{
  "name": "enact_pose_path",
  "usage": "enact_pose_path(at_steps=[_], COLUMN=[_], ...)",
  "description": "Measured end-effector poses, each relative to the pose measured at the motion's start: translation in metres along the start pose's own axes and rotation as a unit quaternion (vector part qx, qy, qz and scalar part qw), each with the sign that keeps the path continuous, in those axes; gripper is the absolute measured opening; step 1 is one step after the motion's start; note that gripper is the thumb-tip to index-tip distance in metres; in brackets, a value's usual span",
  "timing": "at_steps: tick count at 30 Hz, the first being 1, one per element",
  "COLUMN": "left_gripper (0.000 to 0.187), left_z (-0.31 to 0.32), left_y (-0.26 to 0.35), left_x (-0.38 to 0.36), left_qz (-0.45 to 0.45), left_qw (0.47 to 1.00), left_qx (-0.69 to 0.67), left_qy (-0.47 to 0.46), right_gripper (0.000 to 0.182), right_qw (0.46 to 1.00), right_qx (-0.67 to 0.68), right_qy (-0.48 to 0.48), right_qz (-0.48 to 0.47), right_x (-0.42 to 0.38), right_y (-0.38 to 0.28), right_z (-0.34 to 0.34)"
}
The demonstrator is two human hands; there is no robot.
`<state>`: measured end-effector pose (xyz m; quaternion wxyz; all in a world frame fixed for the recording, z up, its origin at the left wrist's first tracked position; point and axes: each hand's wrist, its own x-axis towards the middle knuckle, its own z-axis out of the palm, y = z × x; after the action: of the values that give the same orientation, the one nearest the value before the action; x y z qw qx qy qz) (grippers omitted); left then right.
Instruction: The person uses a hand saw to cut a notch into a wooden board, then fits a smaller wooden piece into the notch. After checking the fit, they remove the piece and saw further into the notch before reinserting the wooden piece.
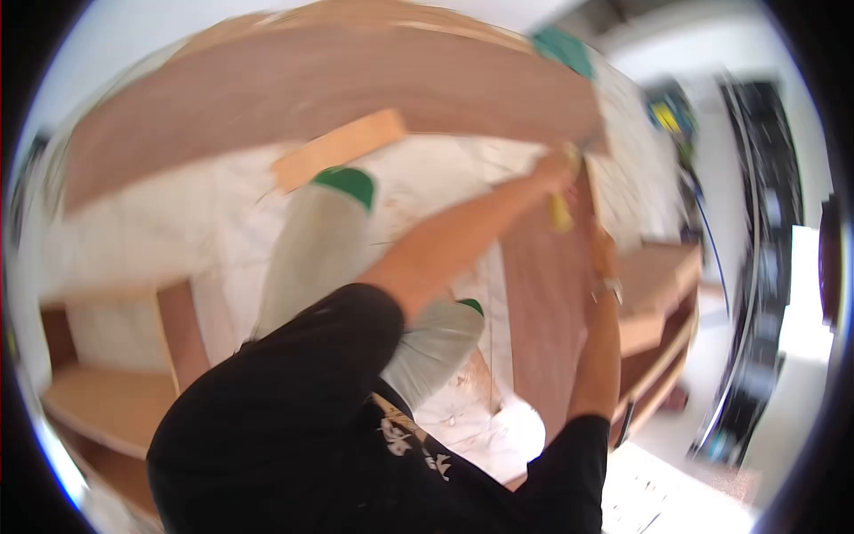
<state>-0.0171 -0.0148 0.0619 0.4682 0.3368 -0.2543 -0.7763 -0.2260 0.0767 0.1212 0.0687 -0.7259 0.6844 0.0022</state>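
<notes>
My left hand is closed around a slim yellow tool, over the far end of a long brown wooden board. Motion blur hides the tool's exact kind. Lower down, my right hand grips the right edge of this board, its fingers partly hidden. A wristband shows on that arm. Across the top runs a second long brown board, its right end meeting the first board near my left hand. A short light wood strip lies against its near side, by my knee.
Wooden box frames stand at left and right. A green cloth or bag lies by the top board. Farther right are a green-and-yellow power tool, a blue cable and a dark rack. Pale sheeting covers the floor.
</notes>
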Motion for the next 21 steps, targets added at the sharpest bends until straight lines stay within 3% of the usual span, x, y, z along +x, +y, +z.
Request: enact_pose_path(at_steps=[1,4,5,8,11,14,17,21], left_gripper=[0.025,0.032,0.037,0.044,0.045,0.047,0.046,0.045], left_z=[0.003,-0.006,-0.01,-0.021,-0.024,-0.016,-0.014,-0.041], left_y=[0.013,0.024,0.027,0.047,0.039,0.042,0.043,0.039], left_x=[-0.019,-0.054,-0.076,-0.147,-0.139,-0.08,-0.089,-0.165], left_qz=[0.025,0.034,0.03,-0.018,0.011,0.007,0.009,-0.003], left_qw=[0.999,0.998,0.998,0.997,0.996,0.998,0.998,0.997], left_qx=[0.002,0.042,0.049,0.078,0.089,0.064,0.052,0.073], left_qy=[0.021,-0.032,-0.033,-0.011,0.0,-0.028,-0.023,-0.017], right_gripper=[0.068,0.071,0.072,0.075,0.08,0.084,0.084,0.083], right_qw=[0.998,0.978,0.973,0.969,0.964,0.964,0.965,0.966], right_qx=[0.041,0.12,0.126,0.147,0.175,0.175,0.154,0.153], right_qy=[0.008,0.005,-0.031,-0.025,0.028,0.043,-0.02,-0.003], right_qz=[0.05,0.168,0.19,0.198,0.197,0.194,0.214,0.209], right_x=[0.001,-0.012,-0.014,-0.01,-0.012,-0.009,-0.009,-0.005], right_y=[-0.002,-0.007,-0.007,-0.01,-0.009,-0.001,-0.01,-0.003], right_z=[-0.007,-0.027,-0.03,-0.028,-0.023,-0.012,-0.028,-0.022])
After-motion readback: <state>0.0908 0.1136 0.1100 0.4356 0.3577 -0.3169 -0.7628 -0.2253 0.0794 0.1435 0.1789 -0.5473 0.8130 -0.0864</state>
